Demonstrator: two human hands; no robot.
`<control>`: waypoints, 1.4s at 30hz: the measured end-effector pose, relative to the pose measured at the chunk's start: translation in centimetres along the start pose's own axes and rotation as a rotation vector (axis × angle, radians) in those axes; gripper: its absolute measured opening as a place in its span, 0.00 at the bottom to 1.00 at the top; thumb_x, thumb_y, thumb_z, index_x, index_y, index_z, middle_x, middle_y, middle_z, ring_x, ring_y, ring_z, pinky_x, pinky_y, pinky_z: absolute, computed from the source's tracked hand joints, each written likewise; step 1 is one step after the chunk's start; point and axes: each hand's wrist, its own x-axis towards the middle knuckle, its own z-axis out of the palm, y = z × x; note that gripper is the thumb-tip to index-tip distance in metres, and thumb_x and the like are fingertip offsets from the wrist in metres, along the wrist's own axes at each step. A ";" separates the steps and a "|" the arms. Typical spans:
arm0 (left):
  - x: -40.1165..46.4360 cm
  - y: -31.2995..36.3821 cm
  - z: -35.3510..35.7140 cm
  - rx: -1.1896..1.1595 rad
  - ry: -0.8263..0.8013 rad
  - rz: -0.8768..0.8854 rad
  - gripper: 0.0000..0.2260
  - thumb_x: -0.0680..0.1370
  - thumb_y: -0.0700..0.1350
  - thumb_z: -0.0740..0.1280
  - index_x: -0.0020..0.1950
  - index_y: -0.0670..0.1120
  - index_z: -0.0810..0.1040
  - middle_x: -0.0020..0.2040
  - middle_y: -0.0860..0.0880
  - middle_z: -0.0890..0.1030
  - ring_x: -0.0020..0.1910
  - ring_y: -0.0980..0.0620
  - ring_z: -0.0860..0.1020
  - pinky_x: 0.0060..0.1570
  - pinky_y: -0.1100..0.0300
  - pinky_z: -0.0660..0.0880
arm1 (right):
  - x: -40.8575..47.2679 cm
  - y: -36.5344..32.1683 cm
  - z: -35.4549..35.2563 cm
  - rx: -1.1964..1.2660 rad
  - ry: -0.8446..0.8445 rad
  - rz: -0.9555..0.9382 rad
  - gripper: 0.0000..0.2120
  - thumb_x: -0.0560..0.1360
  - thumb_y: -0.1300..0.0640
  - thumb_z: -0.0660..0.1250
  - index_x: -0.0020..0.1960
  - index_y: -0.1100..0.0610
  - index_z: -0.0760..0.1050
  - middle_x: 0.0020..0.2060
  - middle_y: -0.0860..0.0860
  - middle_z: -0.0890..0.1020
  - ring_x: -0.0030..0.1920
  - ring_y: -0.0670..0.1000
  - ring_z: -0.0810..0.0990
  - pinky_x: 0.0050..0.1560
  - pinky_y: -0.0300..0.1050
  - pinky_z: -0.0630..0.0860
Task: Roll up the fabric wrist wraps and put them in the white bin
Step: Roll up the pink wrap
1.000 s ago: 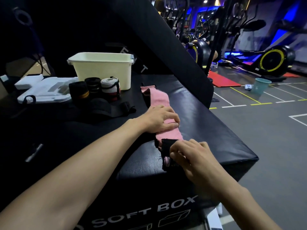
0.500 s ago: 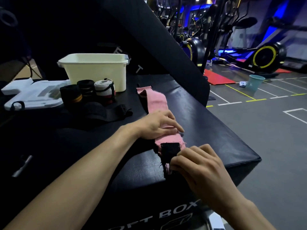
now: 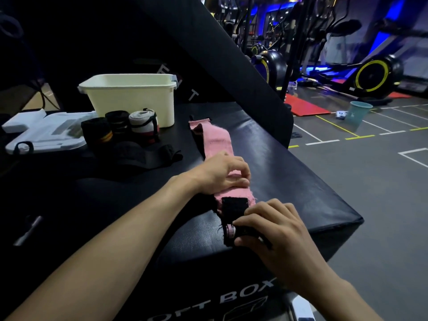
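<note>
Unrolled wrap [image 3: 216, 140] lies lengthwise on box top [image 3: 289, 163], running from near edge toward 12 o'clock; left hand [image 3: 222, 174] rests on its middle, right hand [image 3: 275, 230] at its near end by box edge. Bin [image 3: 129, 98] stands at 11 o'clock w/ three rolled wraps [image 3: 120, 129] just in front. Flat strap [image 3: 148, 156] lies nearer than rolls; tray [image 3: 46, 133] at 10 o'clock.

Three rolled wraps [image 3: 120, 130], one pink wrap [image 3: 215, 140] unrolled, one black wrap [image 3: 143, 155] unrolled, one white bin [image 3: 129, 96], one teal cup [image 3: 359, 112], two hands counted.
</note>
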 end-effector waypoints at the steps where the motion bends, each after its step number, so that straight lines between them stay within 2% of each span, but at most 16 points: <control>1: 0.1 0.0 0.2 0.019 0.002 -0.002 0.05 0.79 0.52 0.72 0.51 0.52 0.83 0.48 0.64 0.78 0.51 0.55 0.68 0.57 0.65 0.63 | 0.1 0.0 0.0 -0.017 0.002 -0.006 0.12 0.77 0.41 0.67 0.52 0.47 0.83 0.48 0.40 0.80 0.47 0.48 0.78 0.47 0.51 0.73; 3: 0.2 -0.1 0.4 0.047 0.002 -0.018 0.05 0.79 0.54 0.71 0.51 0.54 0.83 0.46 0.67 0.76 0.51 0.54 0.68 0.60 0.50 0.66 | 0.5 0.0 0.1 -0.041 -0.010 -0.021 0.12 0.79 0.43 0.65 0.51 0.48 0.82 0.47 0.41 0.80 0.46 0.49 0.78 0.46 0.51 0.72; 4: 0.2 -0.2 0.5 0.055 0.005 -0.027 0.06 0.79 0.54 0.71 0.51 0.54 0.83 0.45 0.68 0.76 0.52 0.54 0.68 0.61 0.46 0.67 | 0.8 0.0 0.1 -0.047 -0.030 -0.028 0.12 0.80 0.43 0.64 0.51 0.49 0.82 0.46 0.41 0.80 0.45 0.49 0.78 0.46 0.51 0.72; 9: -0.2 -0.8 0.8 0.009 0.084 -0.010 0.06 0.76 0.58 0.72 0.49 0.59 0.82 0.45 0.70 0.77 0.53 0.54 0.70 0.63 0.40 0.67 | 2.0 0.7 -0.9 0.035 -0.192 0.017 0.15 0.80 0.40 0.58 0.49 0.47 0.79 0.44 0.40 0.78 0.46 0.46 0.75 0.47 0.47 0.68; 12: -0.1 -0.9 0.7 -0.001 0.103 -0.005 0.09 0.75 0.62 0.70 0.48 0.60 0.84 0.47 0.66 0.80 0.53 0.54 0.72 0.62 0.41 0.69 | 2.5 1.0 -1.3 0.097 -0.277 0.056 0.16 0.79 0.37 0.57 0.49 0.45 0.78 0.45 0.39 0.78 0.46 0.43 0.73 0.47 0.47 0.70; 16: 0.1 -1.2 0.7 -0.041 0.195 -0.002 0.15 0.73 0.64 0.71 0.53 0.58 0.86 0.54 0.59 0.83 0.55 0.56 0.79 0.61 0.50 0.74 | 3.2 0.6 -1.4 0.134 -0.298 0.092 0.18 0.77 0.35 0.57 0.51 0.45 0.78 0.41 0.38 0.77 0.44 0.42 0.72 0.48 0.46 0.71; 20: 0.2 -1.4 0.4 -0.032 0.221 -0.071 0.13 0.73 0.62 0.75 0.51 0.56 0.87 0.51 0.59 0.85 0.53 0.61 0.79 0.58 0.55 0.75 | 3.9 0.8 -1.6 0.122 -0.378 0.152 0.18 0.73 0.32 0.56 0.50 0.44 0.74 0.38 0.40 0.75 0.42 0.45 0.73 0.47 0.48 0.72; 22: 0.2 -1.4 0.3 -0.011 0.226 -0.088 0.12 0.74 0.61 0.75 0.50 0.56 0.87 0.50 0.60 0.85 0.53 0.61 0.78 0.58 0.57 0.75 | 4.4 0.8 -1.9 0.125 -0.419 0.150 0.14 0.75 0.35 0.60 0.50 0.44 0.74 0.38 0.40 0.77 0.42 0.44 0.74 0.46 0.46 0.73; 24: 0.1 -1.3 0.3 -0.007 0.237 -0.103 0.11 0.74 0.62 0.75 0.50 0.57 0.86 0.50 0.60 0.85 0.54 0.61 0.78 0.59 0.58 0.74 | 4.9 0.7 -2.2 0.145 -0.472 0.167 0.07 0.79 0.42 0.65 0.49 0.45 0.77 0.39 0.41 0.79 0.42 0.44 0.75 0.45 0.46 0.74; 26: 0.1 -1.2 0.2 -0.005 0.247 -0.134 0.12 0.73 0.62 0.75 0.51 0.58 0.86 0.51 0.60 0.85 0.55 0.60 0.78 0.60 0.58 0.73 | 5.3 0.4 -2.2 0.138 -0.499 0.185 0.07 0.81 0.46 0.64 0.49 0.47 0.77 0.40 0.42 0.79 0.43 0.46 0.76 0.47 0.49 0.74; 29: -0.1 -1.2 0.2 -0.029 0.247 -0.159 0.11 0.73 0.61 0.75 0.51 0.58 0.87 0.50 0.61 0.85 0.54 0.62 0.77 0.60 0.57 0.74 | 5.2 -0.1 -1.1 -0.015 -0.469 0.176 0.17 0.80 0.39 0.50 0.48 0.47 0.72 0.45 0.43 0.74 0.45 0.48 0.69 0.47 0.53 0.70; 31: -0.1 -1.2 0.2 -0.046 0.246 -0.161 0.11 0.74 0.60 0.75 0.52 0.57 0.87 0.51 0.60 0.85 0.54 0.61 0.79 0.60 0.56 0.75 | 4.9 -0.4 -0.4 -0.098 -0.410 0.204 0.21 0.77 0.37 0.45 0.48 0.47 0.72 0.48 0.43 0.70 0.46 0.49 0.66 0.44 0.52 0.67; 34: -0.1 -1.1 0.2 -0.044 0.238 -0.186 0.11 0.74 0.61 0.75 0.52 0.58 0.87 0.52 0.60 0.85 0.55 0.61 0.79 0.60 0.56 0.75 | 4.7 -0.8 0.3 -0.174 -0.309 0.205 0.16 0.78 0.41 0.51 0.46 0.48 0.73 0.48 0.45 0.72 0.47 0.53 0.70 0.42 0.51 0.66; 37: -0.2 -0.9 0.3 -0.068 0.251 -0.194 0.11 0.74 0.60 0.76 0.52 0.57 0.87 0.50 0.61 0.86 0.52 0.64 0.80 0.58 0.58 0.77 | 4.6 -1.4 0.7 -0.195 -0.194 0.197 0.03 0.76 0.49 0.63 0.48 0.47 0.73 0.45 0.44 0.76 0.45 0.53 0.74 0.40 0.50 0.67; 39: -0.2 -0.9 0.4 -0.095 0.254 -0.187 0.10 0.74 0.58 0.76 0.52 0.55 0.88 0.50 0.60 0.86 0.51 0.65 0.81 0.57 0.59 0.78 | 4.3 -1.9 0.9 -0.197 -0.107 0.168 0.05 0.75 0.53 0.67 0.50 0.48 0.74 0.45 0.44 0.76 0.45 0.52 0.74 0.41 0.52 0.70; 42: -0.1 -0.9 0.4 -0.101 0.251 -0.189 0.10 0.74 0.57 0.77 0.52 0.54 0.88 0.51 0.59 0.87 0.51 0.66 0.81 0.57 0.61 0.77 | 3.4 -2.0 1.1 -0.222 0.057 0.057 0.04 0.73 0.59 0.70 0.44 0.52 0.76 0.38 0.47 0.76 0.39 0.54 0.75 0.40 0.51 0.70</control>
